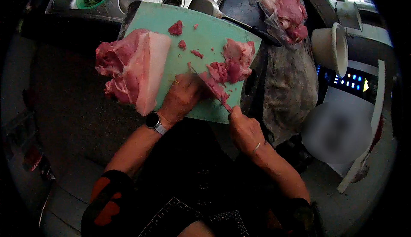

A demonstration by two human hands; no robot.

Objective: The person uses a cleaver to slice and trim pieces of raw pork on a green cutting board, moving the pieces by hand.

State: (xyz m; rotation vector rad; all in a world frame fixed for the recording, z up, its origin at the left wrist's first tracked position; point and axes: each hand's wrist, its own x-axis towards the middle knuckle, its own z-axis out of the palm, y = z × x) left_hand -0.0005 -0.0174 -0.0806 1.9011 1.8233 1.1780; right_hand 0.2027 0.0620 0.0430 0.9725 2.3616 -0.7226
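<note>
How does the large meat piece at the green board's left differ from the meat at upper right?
The large piece lies unwrapped on the green board; the upper-right meat sits in clear plastic, beyond it. The large piece shows a broad pale face; the upper-right meat looks patchy pink. Both look raw.
</note>
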